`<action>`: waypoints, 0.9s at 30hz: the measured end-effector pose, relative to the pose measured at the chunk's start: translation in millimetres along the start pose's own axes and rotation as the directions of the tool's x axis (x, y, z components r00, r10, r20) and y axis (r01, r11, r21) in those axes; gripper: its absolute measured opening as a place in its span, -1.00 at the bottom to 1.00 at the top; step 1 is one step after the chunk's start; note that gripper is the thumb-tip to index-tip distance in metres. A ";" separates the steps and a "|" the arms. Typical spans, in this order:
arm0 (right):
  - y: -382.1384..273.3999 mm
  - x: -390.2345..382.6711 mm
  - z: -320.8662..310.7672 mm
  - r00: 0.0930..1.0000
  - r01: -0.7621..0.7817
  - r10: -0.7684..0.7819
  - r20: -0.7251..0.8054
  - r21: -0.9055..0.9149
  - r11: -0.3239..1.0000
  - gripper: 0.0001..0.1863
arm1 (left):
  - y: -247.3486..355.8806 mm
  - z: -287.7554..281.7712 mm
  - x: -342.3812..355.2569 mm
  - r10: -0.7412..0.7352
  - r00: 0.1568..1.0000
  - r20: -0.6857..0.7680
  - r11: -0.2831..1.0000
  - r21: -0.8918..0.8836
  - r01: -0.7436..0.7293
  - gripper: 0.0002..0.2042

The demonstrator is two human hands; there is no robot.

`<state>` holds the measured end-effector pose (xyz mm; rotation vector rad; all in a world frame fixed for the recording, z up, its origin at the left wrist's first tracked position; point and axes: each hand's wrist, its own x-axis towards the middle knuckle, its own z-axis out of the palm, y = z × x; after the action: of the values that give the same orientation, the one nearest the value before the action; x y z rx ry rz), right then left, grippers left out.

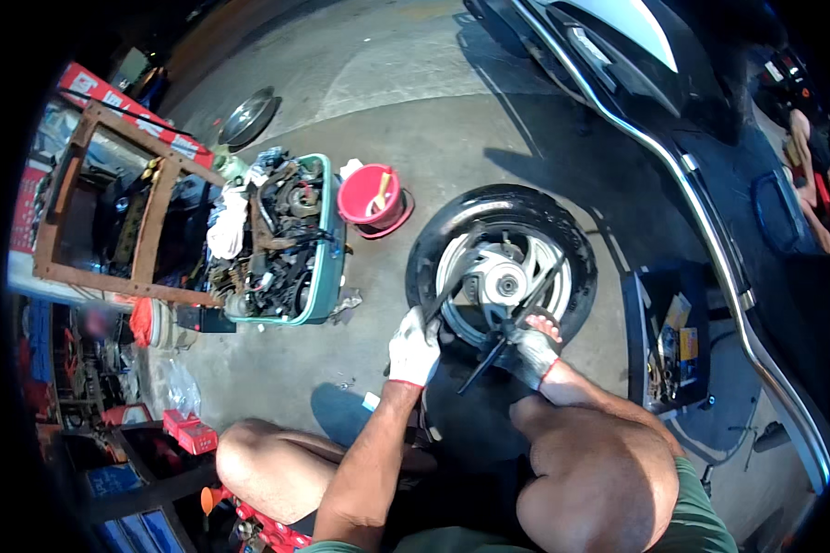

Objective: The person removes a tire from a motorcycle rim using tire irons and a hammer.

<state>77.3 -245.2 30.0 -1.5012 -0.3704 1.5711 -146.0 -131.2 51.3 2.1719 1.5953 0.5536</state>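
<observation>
A motorcycle wheel [505, 276] with a black tire [576, 249] and a pale spoked rim lies flat on the floor in front of me. My left hand [415, 348], in a white glove with a red cuff, is closed around a dark tire lever [454, 278] that slants over the rim's left side. My right hand [531, 355], gloved too, grips a second dark tire lever [477, 370], which crosses the rim on the right. My bare toes [542, 324] show beside the right hand, over the tire's near edge. The levers' far tips are hard to make out.
Left of the wheel stand a red bucket [367, 192] and a teal bin [318, 276] heaped with used parts. A rusty metal frame [148, 226] is farther left. At right are a dark tool tray [659, 350] and a long metal bar [701, 198]. Another person [812, 184] sits far right.
</observation>
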 end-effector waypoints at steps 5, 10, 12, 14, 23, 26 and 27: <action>48.0 31.8 5.4 0.989 -0.080 0.043 0.141 0.268 0.960 -0.65 | -68.0 -11.6 -28.4 -0.469 0.876 -0.116 0.879 0.032 0.475 -0.76; 95.8 76.4 -88.8 0.912 -0.360 -0.109 0.395 0.899 0.249 -0.60 | -84.5 37.8 19.0 -0.567 0.816 0.109 0.808 0.267 0.526 -0.70; 17.9 5.6 4.0 0.988 -0.139 0.085 0.132 0.481 0.866 -0.84 | -154.2 19.8 -13.5 -0.670 0.735 0.104 0.704 0.405 0.584 -0.70; -1.8 -9.0 8.4 0.998 -0.054 0.052 0.028 0.082 0.995 -0.78 | -165.4 23.6 -10.9 -0.680 0.726 0.099 0.686 0.434 0.584 -0.72; 36.9 0.7 -12.7 0.949 0.263 -0.312 0.040 -0.642 0.720 -0.50 | -147.3 46.6 18.9 -0.462 0.886 -0.040 0.753 0.510 0.415 -0.78; 21.3 -1.1 1.0 0.919 0.264 -0.393 -0.023 -0.706 0.658 -0.59 | -167.2 58.6 39.5 -0.090 0.891 -0.445 0.848 0.434 0.303 -0.62; -33.2 -24.3 14.0 0.979 0.141 -0.191 -0.071 -0.444 0.885 -0.64 | -138.9 50.6 50.4 -0.288 0.899 -0.330 0.895 0.243 0.375 -0.55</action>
<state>74.1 -240.4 73.0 -1.8341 -0.8091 1.3114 -217.2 -48.2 -60.1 2.0106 2.2905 0.5641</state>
